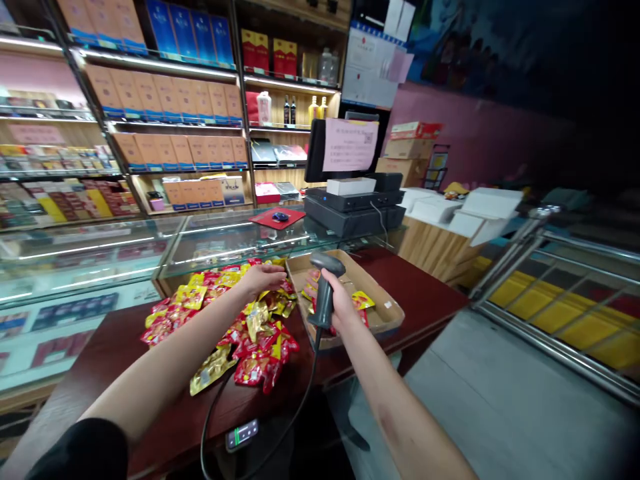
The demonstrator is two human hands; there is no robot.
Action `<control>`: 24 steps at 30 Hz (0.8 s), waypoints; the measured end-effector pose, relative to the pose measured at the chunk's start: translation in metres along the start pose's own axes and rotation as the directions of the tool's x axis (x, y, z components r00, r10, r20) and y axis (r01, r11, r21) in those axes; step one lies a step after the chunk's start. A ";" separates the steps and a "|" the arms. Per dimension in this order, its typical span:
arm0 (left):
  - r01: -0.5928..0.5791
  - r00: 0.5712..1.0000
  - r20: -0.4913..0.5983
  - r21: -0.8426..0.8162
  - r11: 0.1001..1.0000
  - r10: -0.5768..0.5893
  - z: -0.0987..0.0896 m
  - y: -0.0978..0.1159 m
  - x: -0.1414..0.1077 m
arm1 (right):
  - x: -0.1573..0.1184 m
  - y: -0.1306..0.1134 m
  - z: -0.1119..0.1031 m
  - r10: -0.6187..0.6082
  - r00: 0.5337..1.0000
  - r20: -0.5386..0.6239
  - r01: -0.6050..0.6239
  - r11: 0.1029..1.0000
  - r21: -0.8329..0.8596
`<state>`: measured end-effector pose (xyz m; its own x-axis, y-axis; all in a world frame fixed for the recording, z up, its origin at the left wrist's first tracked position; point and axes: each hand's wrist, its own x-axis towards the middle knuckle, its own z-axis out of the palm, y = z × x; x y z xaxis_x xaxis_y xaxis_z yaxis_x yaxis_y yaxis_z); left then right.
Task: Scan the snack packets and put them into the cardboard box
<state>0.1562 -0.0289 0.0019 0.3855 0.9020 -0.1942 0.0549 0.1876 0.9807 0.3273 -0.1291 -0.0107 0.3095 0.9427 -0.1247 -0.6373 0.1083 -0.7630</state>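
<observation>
My right hand (336, 299) is wrapped round the handle of a grey barcode scanner (324, 303), which is upright over a shallow cardboard box (393, 300). A cable runs down from the handle. Inside the box lie a few red and yellow snack packets (363, 300), partly hidden by the scanner and hand. My left hand (267, 277) is above the right side of a large heap of red, yellow and gold snack packets (255, 333). Its fingers are stretched towards the box, and I see nothing held in them.
A phone (242, 435) lies at the near edge of the dark red table (425, 293). Behind are a glass counter (220, 237), a mouse (281, 217) on a red mat, and a monitor (316, 150). At right stands a metal railing (575, 320). Boxes fill the back shelves.
</observation>
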 end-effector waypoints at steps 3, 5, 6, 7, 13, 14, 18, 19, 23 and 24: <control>-0.027 1.000 0.010 0.063 0.998 0.027 -0.046 0.000 -0.031 | -0.009 0.020 0.025 0.026 0.995 0.099 -0.028 1.000 0.010; -0.021 1.000 -0.010 0.127 0.992 0.023 -0.073 -0.004 -0.053 | -0.016 0.035 0.040 0.055 0.988 0.146 -0.056 0.998 0.002; -0.017 0.999 -0.031 0.161 0.987 0.022 -0.086 -0.007 -0.064 | -0.020 0.042 0.046 0.071 0.985 0.158 -0.072 0.997 -0.002; -0.013 0.998 -0.058 0.190 0.982 0.024 -0.097 -0.010 -0.074 | -0.023 0.049 0.053 0.086 0.982 0.166 -0.086 0.996 -0.006; 0.039 0.978 -0.208 0.232 0.972 0.010 -0.148 -0.038 -0.115 | -0.042 0.091 0.077 0.190 0.957 0.222 -0.183 0.982 -0.050; 0.047 0.975 -0.223 0.221 0.974 0.003 -0.153 -0.043 -0.119 | -0.044 0.098 0.078 0.204 0.953 0.222 -0.195 0.979 -0.061; 0.047 0.968 -0.250 0.149 0.988 -0.008 -0.158 -0.066 -0.124 | -0.044 0.117 0.074 0.180 0.965 0.190 -0.150 0.975 -0.163; 0.042 0.969 -0.246 0.129 0.991 -0.009 -0.155 -0.071 -0.123 | -0.042 0.120 0.071 0.162 0.972 0.172 -0.125 0.970 -0.206; 0.037 0.979 -0.200 -0.011 0.999 -0.038 -0.129 -0.086 -0.116 | -0.030 0.123 0.053 0.029 0.995 0.096 0.006 0.938 -0.346; 0.042 0.981 -0.189 -0.051 0.998 -0.051 -0.120 -0.089 -0.113 | -0.027 0.123 0.049 0.001 0.997 0.078 0.028 0.929 -0.368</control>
<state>-0.0027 -0.1012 -0.0658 0.2012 0.9485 -0.2446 0.0236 0.2449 0.9692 0.2057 -0.1256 -0.0699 0.2529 0.9645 -0.0755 -0.3239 0.0109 -0.9460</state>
